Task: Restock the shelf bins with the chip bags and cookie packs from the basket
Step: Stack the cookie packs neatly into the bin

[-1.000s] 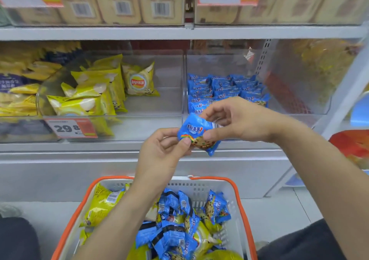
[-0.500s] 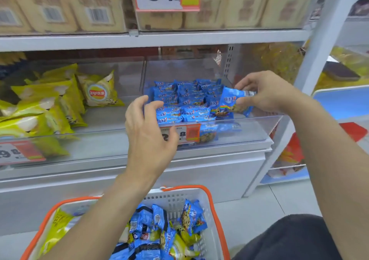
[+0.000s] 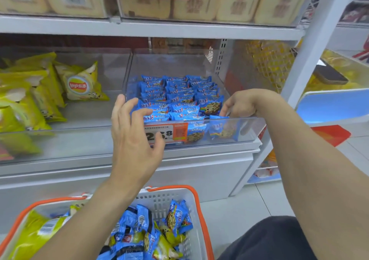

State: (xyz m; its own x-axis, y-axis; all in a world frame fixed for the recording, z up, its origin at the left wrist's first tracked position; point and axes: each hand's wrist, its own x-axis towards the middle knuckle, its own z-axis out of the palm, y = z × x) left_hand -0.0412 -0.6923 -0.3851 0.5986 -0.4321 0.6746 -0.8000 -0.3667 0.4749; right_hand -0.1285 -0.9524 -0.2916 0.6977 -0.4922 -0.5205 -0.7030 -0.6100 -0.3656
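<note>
cookie bin: clear bin, your landmark. Rows of blue cookie packs fill most of its floor; there is room at the back and above.
right hand: reaches over the bin's front wall at the right. Fingers point down toward a cookie pack at the front right. You can't tell from this view whether they pinch it or have let go.
left hand: in front of the bin's left front corner, fingers spread and relaxed, holding nothing, partly covering the price tag.
chip bin: just left of the cookie bin. Yellow chip bags crowd its left side; its right half is bare.
basket: below the cookie bin, orange rim. It holds a heap of basket cookie packs and basket chip bags.
progress: partway, my read. Cookie bin well stocked, chip bin half done, basket far from empty.
left to do: both kinds need more trips.
surroundings: beige packs on the shelf above the cookie bin, white upright to its right.
obstacles: the bin's front wall; you must lift packs over it. Your left hand also sits in that path.
</note>
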